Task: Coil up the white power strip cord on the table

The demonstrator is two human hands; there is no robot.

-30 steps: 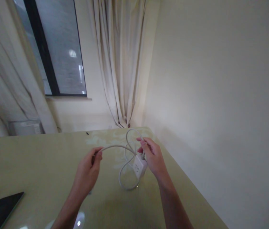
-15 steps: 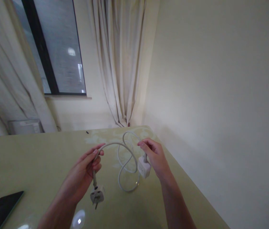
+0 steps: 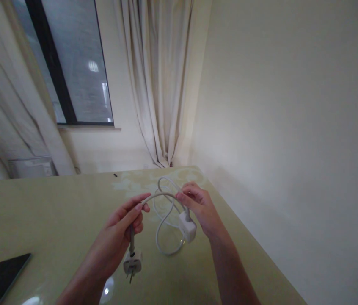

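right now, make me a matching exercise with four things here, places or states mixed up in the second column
Things
1. plug
2. white socket block
3. dark flat slab
4. small black object

Places or states
A. near the far edge of the table
B. on the cable below the left hand, prongs pointing down
C. at the left edge of the view
D. just below the right hand

Pairs: 1-B, 2-D, 3-C, 4-A

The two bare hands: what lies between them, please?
In the head view, a thin white cable arches between left hand and right hand, above the greenish tabletop.
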